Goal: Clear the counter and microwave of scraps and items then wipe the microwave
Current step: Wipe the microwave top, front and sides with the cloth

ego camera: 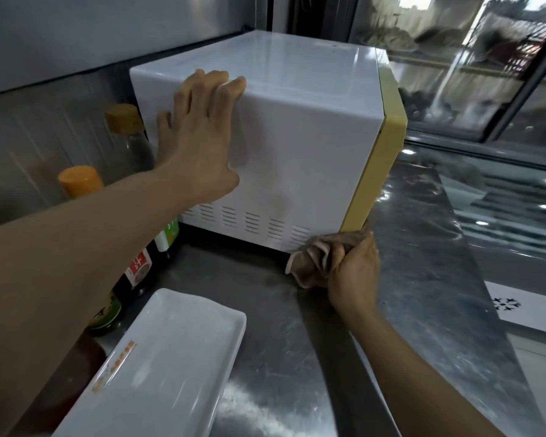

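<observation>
**Wiping the microwave's lower corner**

Your right hand [352,272] had its fingers [338,257] curled tight round a bunched brownish cloth [309,263], pressing it against the bottom front corner of the microwave [297,146], just where the white side panel met the yellow front edge; your left hand [199,137] lay flat and spread on the same side panel, fingers [221,86] straight and reaching the top edge, holding nothing and, by the look of it, bracing the oven so it would not slide.

The microwave stood on the steel counter [297,357], its top bare; a faint brownish smear showed on the side panel above the vent slots [252,222], and that patch looked as yet unwiped.

To do this step well, you would have wanted to keep the bracing palm firm while the cloth travelled; work upward from the corner across the smear in overlapping passes; refold the cloth to a cleaner face if it was soiled; go lightly over the slots so no moisture was pushed inside.

Beside your left forearm stood several sauce bottles [139,266], close to the microwave's rear; a white rectangular plate [170,357] sat on the counter nearer you, apart from the oven.
</observation>
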### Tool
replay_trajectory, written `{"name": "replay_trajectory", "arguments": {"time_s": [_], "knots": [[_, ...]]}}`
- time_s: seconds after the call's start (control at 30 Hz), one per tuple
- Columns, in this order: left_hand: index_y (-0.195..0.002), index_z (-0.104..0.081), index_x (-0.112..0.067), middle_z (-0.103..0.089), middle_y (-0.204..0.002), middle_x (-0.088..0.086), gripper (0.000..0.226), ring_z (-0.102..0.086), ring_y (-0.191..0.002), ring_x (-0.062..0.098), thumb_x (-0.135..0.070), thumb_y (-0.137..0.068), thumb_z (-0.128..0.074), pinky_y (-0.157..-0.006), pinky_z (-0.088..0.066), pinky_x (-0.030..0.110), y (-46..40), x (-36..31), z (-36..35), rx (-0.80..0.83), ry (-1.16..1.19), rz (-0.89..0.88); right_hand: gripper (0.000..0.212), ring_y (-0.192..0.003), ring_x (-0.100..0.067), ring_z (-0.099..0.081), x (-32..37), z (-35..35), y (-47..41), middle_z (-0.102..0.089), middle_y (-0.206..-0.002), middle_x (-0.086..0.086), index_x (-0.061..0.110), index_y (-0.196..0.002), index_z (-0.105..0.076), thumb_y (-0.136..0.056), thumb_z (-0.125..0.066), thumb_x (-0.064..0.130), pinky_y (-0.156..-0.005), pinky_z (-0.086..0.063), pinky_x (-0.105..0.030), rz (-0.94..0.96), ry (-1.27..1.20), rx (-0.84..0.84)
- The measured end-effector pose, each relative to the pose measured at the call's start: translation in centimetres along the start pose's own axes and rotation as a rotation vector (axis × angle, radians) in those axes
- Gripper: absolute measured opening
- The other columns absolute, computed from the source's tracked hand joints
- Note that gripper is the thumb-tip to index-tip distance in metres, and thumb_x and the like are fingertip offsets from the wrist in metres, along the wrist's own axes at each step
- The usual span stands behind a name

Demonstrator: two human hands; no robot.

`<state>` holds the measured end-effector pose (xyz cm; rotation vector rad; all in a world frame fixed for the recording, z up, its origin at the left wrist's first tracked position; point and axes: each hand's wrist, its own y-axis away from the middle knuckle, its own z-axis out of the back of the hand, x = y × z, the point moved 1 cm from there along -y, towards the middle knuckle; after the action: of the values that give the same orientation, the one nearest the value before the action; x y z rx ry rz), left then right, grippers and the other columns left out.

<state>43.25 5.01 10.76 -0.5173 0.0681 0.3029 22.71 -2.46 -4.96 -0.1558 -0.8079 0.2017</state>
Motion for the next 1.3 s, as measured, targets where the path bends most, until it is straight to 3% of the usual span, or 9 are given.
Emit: {"name": "replay_trajectory", "arguments": {"time_s": [0.4, 0.6, 0.7, 0.83, 0.97, 1.07, 1.13, 1.23, 1.3], "knots": [[-0.144, -0.013, -0.023, -0.009, -0.153, 0.004, 0.106, -0.001, -0.143, 0.027, -0.012, -0.062, -0.079, -0.108, -0.023, 0.058, 0.1, -0.2, 0.1, 0.012, 0.001, 0.008, 0.077, -0.125, -0.04, -0.04, -1.8, -1.0, 0.6, -0.043, -0.134, -0.029, -0.01, -0.134, -0.031, -0.082, -0.021, 0.047, -0.107, -0.03, -0.051, 0.008, 0.083, 0.089], [-0.144, -0.012, -0.023, -0.009, -0.153, 0.005, 0.107, -0.001, -0.144, 0.027, -0.012, -0.062, -0.079, -0.107, -0.024, 0.057, 0.1, -0.2, 0.4, 0.04, -0.012, 0.014, 0.041, -0.118, -0.035, -0.045, -2.3, -0.3, 0.5, -0.052, -0.125, -0.022, -0.004, -0.127, -0.039, -0.094, -0.045, 0.02, -0.108, -0.03, -0.048, 0.029, 0.075, 0.109], [-0.145, -0.013, -0.022, -0.008, -0.154, 0.004, 0.106, 0.0, -0.144, 0.026, -0.012, -0.062, -0.078, -0.106, -0.023, 0.058, 0.2, -0.3, 0.7, 0.065, -0.005, 0.026, 0.03, -0.095, -0.035, -0.056, -2.4, 0.5, 0.4, -0.063, -0.102, -0.018, 0.0, -0.12, -0.043, -0.094, -0.041, 0.015, -0.088, -0.045, -0.046, 0.093, 0.149, 0.09], [-0.145, -0.014, -0.022, -0.009, -0.155, 0.002, 0.105, -0.002, -0.145, 0.024, -0.013, -0.063, -0.079, -0.106, -0.025, 0.06, 0.4, -0.3, 1.5, 0.091, -0.018, 0.014, 0.026, -0.092, -0.036, -0.054, -2.9, 2.5, 0.1, -0.057, -0.101, -0.015, 0.005, -0.112, -0.049, -0.09, -0.052, 0.02, -0.069, -0.046, -0.042, 0.096, 0.215, 0.083], [-0.147, -0.013, -0.021, -0.008, -0.157, 0.002, 0.104, -0.003, -0.146, 0.024, -0.016, -0.066, -0.078, -0.107, -0.025, 0.06, 0.4, -0.3, 1.8, 0.096, -0.038, 0.006, 0.015, -0.082, -0.02, -0.056, -1.9, 6.4, 0.7, -0.048, -0.089, 0.012, 0.021, -0.098, -0.046, -0.095, -0.045, 0.036, -0.065, -0.046, -0.039, 0.159, 0.026, -0.09], [-0.148, -0.013, -0.019, -0.003, -0.158, 0.002, 0.103, -0.003, -0.146, 0.024, -0.018, -0.068, -0.077, -0.108, -0.025, 0.057, 0.6, -0.2, 1.6, 0.059, -0.079, -0.019, 0.018, -0.086, 0.003, -0.041, -0.1, 8.2, 0.8, -0.043, -0.098, 0.018, 0.02, -0.11, -0.05, -0.093, -0.052, 0.02, -0.069, -0.039, -0.018, 0.532, 0.05, -0.217], [-0.148, -0.014, -0.017, -0.006, -0.158, 0.002, 0.1, -0.005, -0.146, 0.023, -0.018, -0.069, -0.076, -0.108, -0.025, 0.055, 0.7, -0.1, 1.3, 0.031, -0.076, -0.041, 0.015, -0.079, 0.01, -0.042, 0.8, 7.9, -0.3, -0.047, -0.094, 0.026, 0.019, -0.102, -0.056, -0.089, -0.057, 0.012, -0.069, -0.036, -0.011, 0.712, 0.047, -0.194], [-0.147, -0.015, -0.017, -0.013, -0.157, 0.003, 0.098, -0.008, -0.146, 0.022, -0.016, -0.069, -0.075, -0.109, -0.023, 0.053, 0.6, 0.0, 0.8, 0.014, 0.0, -0.043, 0.021, -0.085, -0.019, -0.053, 0.0, 5.7, -2.0, -0.053, -0.102, 0.0, 0.01, -0.097, -0.059, -0.081, -0.065, 0.0, -0.066, -0.047, -0.036, 1.075, 0.255, -0.231], [-0.146, -0.017, -0.018, -0.015, -0.156, 0.002, 0.097, -0.008, -0.146, 0.022, -0.016, -0.069, -0.075, -0.11, -0.022, 0.053, 0.5, 0.1, 0.7, 0.002, 0.024, -0.04, 0.022, -0.095, -0.028, -0.049, -1.9, 3.9, -2.7, -0.048, -0.115, -0.009, 0.006, -0.106, -0.061, -0.085, -0.058, 0.002, -0.072, -0.043, -0.04, 1.276, 0.403, -0.232]]}}
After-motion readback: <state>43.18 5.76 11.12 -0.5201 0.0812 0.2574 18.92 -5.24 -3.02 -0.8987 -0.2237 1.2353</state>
